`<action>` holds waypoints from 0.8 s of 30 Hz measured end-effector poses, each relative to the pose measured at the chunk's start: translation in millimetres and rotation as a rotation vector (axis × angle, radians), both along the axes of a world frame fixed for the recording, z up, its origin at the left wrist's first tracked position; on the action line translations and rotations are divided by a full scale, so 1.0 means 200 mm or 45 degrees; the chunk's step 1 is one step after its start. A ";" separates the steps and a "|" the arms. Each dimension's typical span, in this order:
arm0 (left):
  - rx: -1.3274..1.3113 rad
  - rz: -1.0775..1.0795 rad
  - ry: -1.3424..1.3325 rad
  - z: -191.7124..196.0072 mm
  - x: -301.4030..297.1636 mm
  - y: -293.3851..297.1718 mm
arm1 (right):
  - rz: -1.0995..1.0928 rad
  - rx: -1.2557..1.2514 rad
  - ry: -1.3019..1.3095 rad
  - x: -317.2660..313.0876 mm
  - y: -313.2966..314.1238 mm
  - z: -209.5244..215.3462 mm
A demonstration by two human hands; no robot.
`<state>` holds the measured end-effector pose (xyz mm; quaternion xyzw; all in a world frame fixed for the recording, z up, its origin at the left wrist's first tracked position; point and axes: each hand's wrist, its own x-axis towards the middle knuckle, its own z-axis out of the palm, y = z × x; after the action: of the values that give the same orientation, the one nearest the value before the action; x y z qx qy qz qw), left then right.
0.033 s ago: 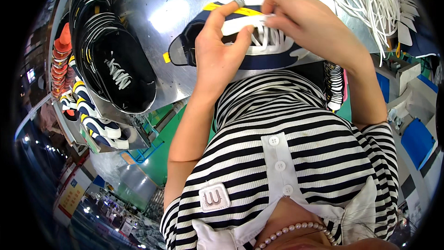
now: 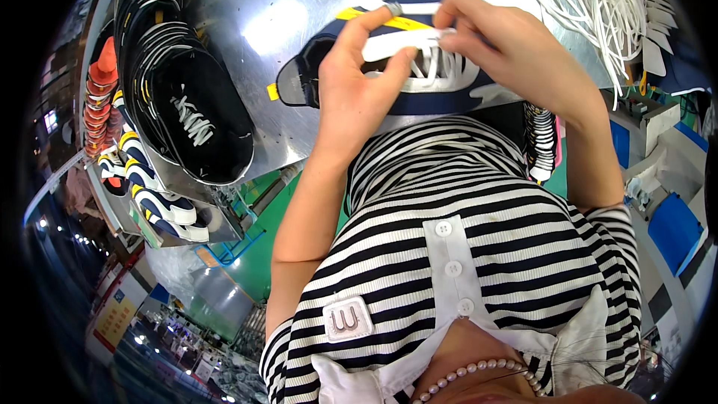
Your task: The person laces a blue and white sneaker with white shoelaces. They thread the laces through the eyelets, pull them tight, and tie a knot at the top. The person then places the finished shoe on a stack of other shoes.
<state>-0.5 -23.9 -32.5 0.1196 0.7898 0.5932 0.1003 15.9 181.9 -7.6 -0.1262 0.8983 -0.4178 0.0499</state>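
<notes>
A navy shoe upper with white and yellow stripes lies on its length across the metal table before me, its grey-lined heel at the left. My left hand grips the upper's white eyelet edge, thumb on the near side and fingers on the far side. Part of a white shoelace zigzags across the throat opening. Just right of the left fingers, my right hand is closed in a pinch at the far eyelet row, on the lace as far as shows. The lace tip is hidden by the fingers.
Nested dark shoe uppers stand in a long stack on the table's left side. A pile of loose white laces lies at the far right. Below the left edge, navy, white and yellow uppers sit near an orange stack. The metal table ends close to my body.
Both hands and the upper have shifted slightly right and nearer to me. The right hand's fingertips have moved a little along the far eyelet row.
</notes>
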 end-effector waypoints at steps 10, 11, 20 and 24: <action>0.006 0.048 0.043 -0.02 -0.01 0.05 | -0.280 -0.079 0.063 0.15 0.07 -0.02; 0.058 0.093 -0.017 -0.02 -0.01 0.07 | -0.312 -0.226 0.022 0.12 0.07 -0.05; 0.244 -0.172 -0.510 0.10 -0.04 0.01 | -0.670 -0.710 0.492 0.04 -0.04 -0.38; 0.253 -0.156 -0.539 0.10 -0.05 0.04 | -0.082 -0.188 0.701 0.07 -0.01 -0.21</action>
<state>-11.1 -15.2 -12.1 0.0495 0.6802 0.6725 0.2873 29.4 179.8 -50.6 -0.2098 0.8487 -0.4335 -0.2186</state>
